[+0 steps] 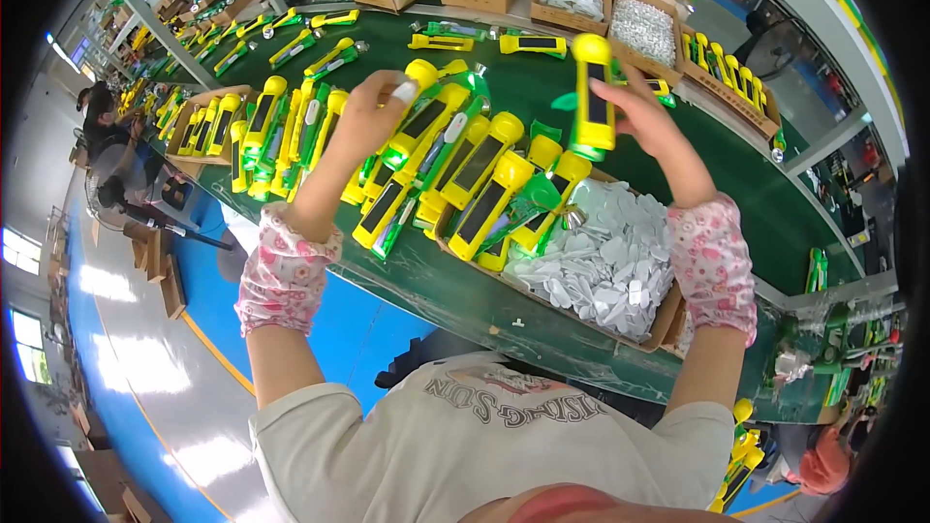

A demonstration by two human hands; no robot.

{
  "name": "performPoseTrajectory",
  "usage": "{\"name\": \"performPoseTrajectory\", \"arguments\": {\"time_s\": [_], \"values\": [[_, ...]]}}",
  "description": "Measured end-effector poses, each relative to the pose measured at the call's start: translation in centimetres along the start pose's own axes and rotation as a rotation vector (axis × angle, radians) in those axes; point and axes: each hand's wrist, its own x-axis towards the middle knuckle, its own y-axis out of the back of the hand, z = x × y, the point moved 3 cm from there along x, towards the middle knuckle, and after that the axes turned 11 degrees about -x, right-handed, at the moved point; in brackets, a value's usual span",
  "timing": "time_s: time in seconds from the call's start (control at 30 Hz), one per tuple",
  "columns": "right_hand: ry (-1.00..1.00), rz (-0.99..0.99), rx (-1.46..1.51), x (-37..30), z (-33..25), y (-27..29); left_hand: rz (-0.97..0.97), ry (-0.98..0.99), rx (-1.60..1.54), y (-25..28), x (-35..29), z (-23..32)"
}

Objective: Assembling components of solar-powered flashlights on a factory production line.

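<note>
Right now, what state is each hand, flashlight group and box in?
Right hand: closed on one flashlight
Held flashlight: roughly upright, yellow end up
Left hand: fingers bent, at the pile; grip unclear
Flashlight pile: loosely heaped, tilted
Near box: open, full of white pieces
Far middle box: open, holding white pieces
Far right box: open, flashlights in a row

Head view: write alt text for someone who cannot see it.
A person's right hand holds up a yellow-green device; the left hand, something white at its fingertips, is near more devices. These lie heaped on a green bench, beside loose white pieces.
</note>
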Motion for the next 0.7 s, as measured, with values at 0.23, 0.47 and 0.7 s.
{"name": "performPoseTrajectory", "arguments": {"time_s": [0.23,0.47,0.7], "values": [[-0.128,-0.044,-0.044,2.5,-1.3,-13.0,-0.146,-0.23,0.258,-7.9,-0.9,1.7],[0.456,0.48,-1.097,4.9,-0.2,0.5,-0.249,-0.349,0.409,-7.3,-4.5,0.8],[-0.284,0.401,-1.722,9.9,17.1,19.0,-0.187,-0.381,0.322,-8.0,-5.0,3.2]]}}
